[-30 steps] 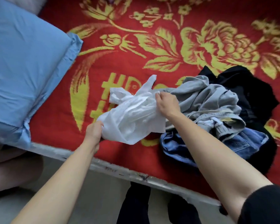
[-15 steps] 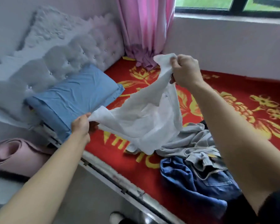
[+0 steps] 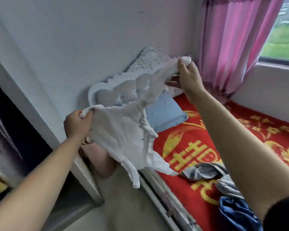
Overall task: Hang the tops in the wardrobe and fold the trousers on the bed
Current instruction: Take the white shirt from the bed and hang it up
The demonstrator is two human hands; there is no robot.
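Both hands hold the white top (image 3: 123, 135) spread in the air beside the bed (image 3: 187, 147): left hand (image 3: 76, 125) and right hand (image 3: 189, 79) each grip, fingers curled, what may be a shoulder.

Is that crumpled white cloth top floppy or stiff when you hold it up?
Probably very floppy: the crumpled white cloth top sags between the left hand and the right hand, and one strip dangles loose below. It looks light too, since pinched corners alone carry it. Likely not slippery: fabric bunches in both grips.
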